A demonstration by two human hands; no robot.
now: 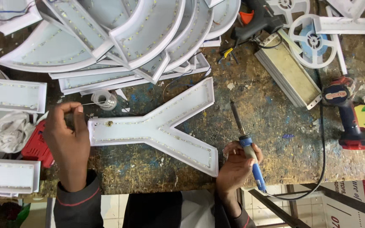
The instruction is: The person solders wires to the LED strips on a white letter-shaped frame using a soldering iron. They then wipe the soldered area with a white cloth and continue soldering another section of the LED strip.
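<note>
A white Y-shaped channel letter [161, 126] lined with small LED strips lies on its side on the stained workbench [267, 126]. My left hand [66, 137] pinches a thin strand of solder wire that runs to a small spool [105, 100] just above the letter's left end. My right hand [235, 166] grips a blue-handled soldering iron [246, 143], its tip raised and pointing up-left, apart from the letter's right arms. A small solder joint shows near the letter's left end.
Several white curved and straight letter shells [119, 38] are stacked at the back left. A metal power supply box [288, 71], a glue gun [256, 19], empty reels [313, 42] and a red cordless drill [347, 114] sit at the right. A red tool [36, 145] lies left.
</note>
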